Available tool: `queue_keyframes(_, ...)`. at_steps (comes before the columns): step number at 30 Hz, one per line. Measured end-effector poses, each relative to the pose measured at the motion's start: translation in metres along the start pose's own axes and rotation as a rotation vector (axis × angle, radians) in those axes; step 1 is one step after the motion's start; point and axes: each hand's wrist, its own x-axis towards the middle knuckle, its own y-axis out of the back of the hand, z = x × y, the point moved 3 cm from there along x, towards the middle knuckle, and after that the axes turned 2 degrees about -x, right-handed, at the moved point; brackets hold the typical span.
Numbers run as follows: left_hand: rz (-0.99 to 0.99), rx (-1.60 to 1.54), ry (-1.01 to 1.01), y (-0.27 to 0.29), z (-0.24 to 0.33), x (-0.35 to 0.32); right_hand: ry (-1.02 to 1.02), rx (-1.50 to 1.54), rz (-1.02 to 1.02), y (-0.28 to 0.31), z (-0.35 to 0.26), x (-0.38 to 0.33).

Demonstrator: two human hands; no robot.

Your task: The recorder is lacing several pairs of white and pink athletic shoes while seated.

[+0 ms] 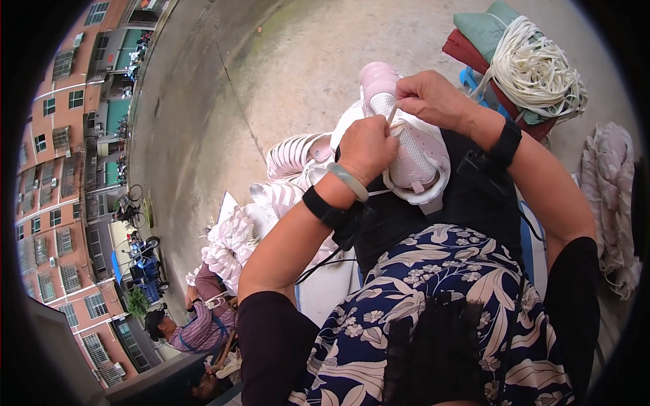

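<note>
Shoe (413, 152), pink and white, sits gripped under left hand (367, 150); right hand (433, 98) pinches its lace (391, 116) above.

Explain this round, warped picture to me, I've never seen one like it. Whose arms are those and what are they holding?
There is no machine here. A person wears a wide fisheye camera on the head, looking down, so straight edges bend and the corners go black. The forearms rising from the lower edge are that person's own. The left hand and right hand both grip a pink and white shoe resting over the lap, and a thin stick-like tool sits between the fingers. More white shoe parts are heaped just beyond, on the concrete ground. At upper right lies a bundle of white laces on folded cloths. Another person sits at lower left.
</note>
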Motion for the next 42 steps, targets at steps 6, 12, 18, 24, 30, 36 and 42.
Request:
queue_keyframes(6,0.099,0.465,-0.232,-0.009,0.026,-0.009,-0.037,0.062,0.038,0.001,-0.001,-0.003)
queue_keyframes(12,0.011,0.74,-0.409,-0.01,0.034,-0.016,-0.04,-0.014,0.039,0.007,-0.004,-0.013)
queue_keyframes(18,0.118,0.594,-0.553,-0.003,0.01,-0.034,0.102,-0.479,-0.071,0.006,-0.008,-0.049)
queue_keyframes(24,0.249,0.492,-0.48,-0.011,-0.001,-0.053,0.286,-0.699,-0.042,0.003,-0.029,-0.056)
queue_keyframes(30,0.255,0.433,-0.45,-0.014,-0.006,-0.055,0.171,-0.582,-0.054,0.001,-0.046,-0.049)
queue_keyframes(36,0.294,0.379,-0.461,-0.018,-0.01,-0.051,-0.057,-0.412,-0.196,0.013,-0.048,-0.042)
queue_keyframes(42,0.289,0.377,-0.42,-0.009,-0.011,-0.053,0.192,-0.717,-0.098,0.007,-0.008,-0.053)
